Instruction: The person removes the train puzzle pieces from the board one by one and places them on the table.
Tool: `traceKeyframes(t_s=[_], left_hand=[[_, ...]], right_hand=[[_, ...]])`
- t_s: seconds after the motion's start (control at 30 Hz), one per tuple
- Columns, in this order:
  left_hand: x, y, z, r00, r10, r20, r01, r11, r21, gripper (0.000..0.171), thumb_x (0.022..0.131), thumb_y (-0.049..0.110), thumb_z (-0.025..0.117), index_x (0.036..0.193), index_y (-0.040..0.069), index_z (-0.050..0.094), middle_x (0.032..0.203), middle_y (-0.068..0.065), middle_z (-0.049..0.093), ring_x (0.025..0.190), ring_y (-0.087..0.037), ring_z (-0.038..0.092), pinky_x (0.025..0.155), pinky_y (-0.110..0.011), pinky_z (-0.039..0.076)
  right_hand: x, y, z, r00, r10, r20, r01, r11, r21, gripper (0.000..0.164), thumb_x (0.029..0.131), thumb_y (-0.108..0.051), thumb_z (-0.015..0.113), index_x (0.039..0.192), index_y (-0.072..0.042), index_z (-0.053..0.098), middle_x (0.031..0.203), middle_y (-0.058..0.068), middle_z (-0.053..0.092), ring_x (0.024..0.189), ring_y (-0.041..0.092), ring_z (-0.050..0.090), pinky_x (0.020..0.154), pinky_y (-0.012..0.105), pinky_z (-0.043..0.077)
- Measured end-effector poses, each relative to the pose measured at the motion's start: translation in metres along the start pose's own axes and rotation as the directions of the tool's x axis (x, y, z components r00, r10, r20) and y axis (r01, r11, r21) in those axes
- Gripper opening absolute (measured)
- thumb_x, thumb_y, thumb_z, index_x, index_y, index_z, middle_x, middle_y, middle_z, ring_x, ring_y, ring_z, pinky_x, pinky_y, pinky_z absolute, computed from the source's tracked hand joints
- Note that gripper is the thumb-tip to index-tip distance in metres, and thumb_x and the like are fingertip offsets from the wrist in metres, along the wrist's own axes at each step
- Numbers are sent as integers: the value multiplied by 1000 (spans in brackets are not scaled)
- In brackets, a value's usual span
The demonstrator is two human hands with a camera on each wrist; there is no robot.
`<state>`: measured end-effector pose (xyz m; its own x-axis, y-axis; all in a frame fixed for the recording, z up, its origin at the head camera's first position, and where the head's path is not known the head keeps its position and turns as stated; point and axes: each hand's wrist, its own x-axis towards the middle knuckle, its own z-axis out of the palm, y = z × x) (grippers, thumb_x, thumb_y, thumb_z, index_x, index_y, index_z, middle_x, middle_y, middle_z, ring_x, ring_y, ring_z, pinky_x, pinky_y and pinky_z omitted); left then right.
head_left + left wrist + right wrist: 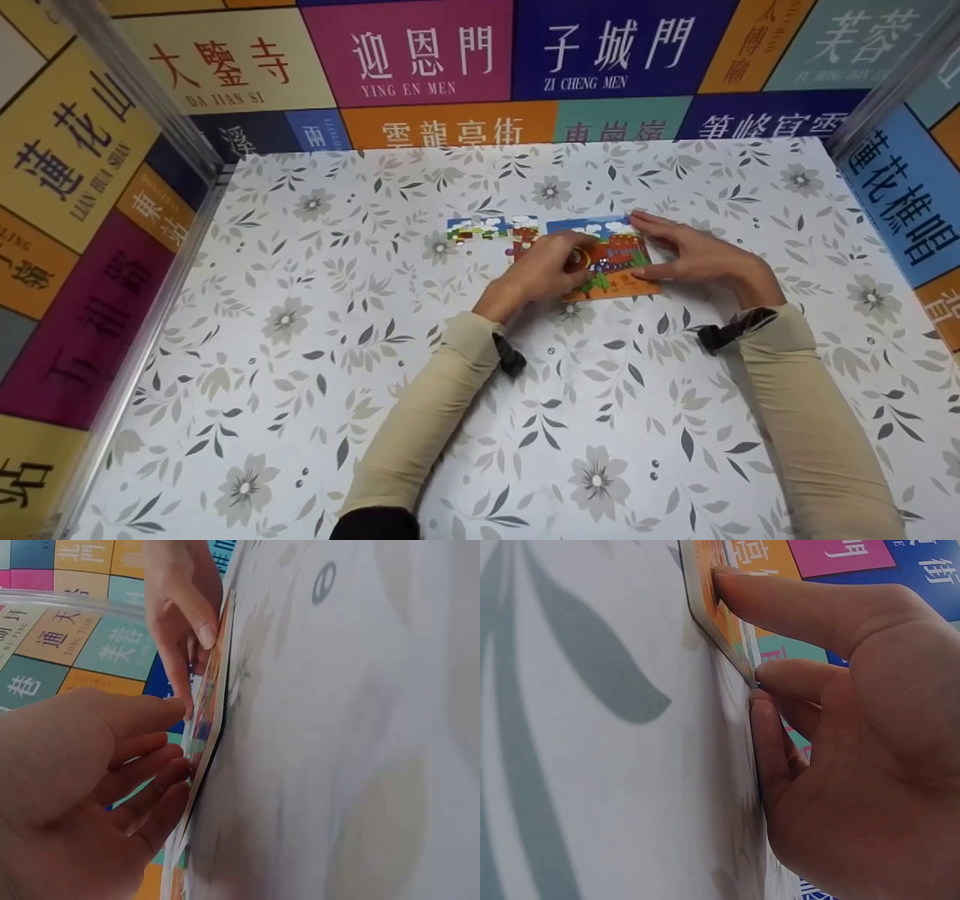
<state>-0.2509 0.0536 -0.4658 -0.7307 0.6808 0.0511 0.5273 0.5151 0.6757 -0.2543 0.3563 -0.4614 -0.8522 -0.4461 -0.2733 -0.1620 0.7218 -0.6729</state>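
A thin, rectangular jigsaw picture board (626, 285), with blue sky, red shapes and an orange lower strip, lies on the table between both hands. My left hand (536, 270) rests over its left part, fingers loosely bent, covering some of the picture. Along the right edge, my right hand (701, 255) spreads thumb and fingers, touching the board. In the right wrist view the thumb lies on the board's face (705, 577), and other fingertips are at its corner. Joined jigsaw pieces (480, 226) form a strip left of the board, with red pieces (523, 238) partly behind the left hand.
The table (315, 420) has a white cover printed with grey leaves and flowers. Low walls with coloured panels of lettering (427, 56) stand along the back and both sides. Dark straps (510, 356) sit at the sleeve cuffs.
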Motion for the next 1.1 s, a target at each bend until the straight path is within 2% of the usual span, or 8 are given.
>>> traceKeyframes(t_s=[0.1,0.2,0.47,0.6,0.83,1.0,1.1], left_hand=[[5,2,6,1000,-28,12,28,999,23,63,105,23,74,160,4,51,151,-11,62,128,-20,62,110,-33,51],[8,3,7,999,-51,9,50,998,26,69,104,26,75,163,5,47,152,-11,61,127,-21,62,110,-33,51],[9,7,9,992,-123,-24,123,992,18,65,100,26,81,158,11,56,138,-6,70,115,-16,67,99,-31,56],[10,7,10,992,-120,-49,120,993,-9,64,99,23,83,156,10,58,140,-6,70,117,-16,67,102,-30,55],[12,3,11,996,-72,-55,71,997,-30,67,99,22,82,158,8,54,148,-9,65,124,-19,65,106,-31,54],[12,4,13,995,-66,-78,65,998,-24,69,98,21,83,159,10,54,156,-8,60,139,-23,58,115,-33,49],[12,5,14,993,-64,-99,62,998,-19,69,98,20,83,160,12,52,154,-9,59,138,-23,58,113,-33,50]], right_hand=[[0,0,1,1000,-11,-3,11,1000,14,100,95,-31,86,174,-20,25,185,5,7,171,38,3,134,66,8],[1,-1,2,1000,-18,-1,18,1000,22,99,96,-30,85,174,-19,25,185,5,8,171,38,3,134,65,10],[1,0,4,1000,-17,0,17,999,38,99,97,-30,84,174,-19,24,185,4,7,171,37,2,135,63,8],[0,-1,2,1000,-17,3,17,999,29,98,97,-32,83,174,-18,23,185,4,6,171,37,1,135,62,7],[1,-2,1,999,-29,-13,29,1000,7,86,105,-35,73,173,-13,26,184,8,9,170,40,4,135,63,10],[1,0,2,999,-25,-26,25,1000,3,84,105,-35,73,172,-14,28,184,7,11,170,39,7,135,62,12],[1,1,3,999,-24,-32,24,1000,12,85,104,-37,74,172,-13,28,184,5,11,171,36,7,135,61,13]])
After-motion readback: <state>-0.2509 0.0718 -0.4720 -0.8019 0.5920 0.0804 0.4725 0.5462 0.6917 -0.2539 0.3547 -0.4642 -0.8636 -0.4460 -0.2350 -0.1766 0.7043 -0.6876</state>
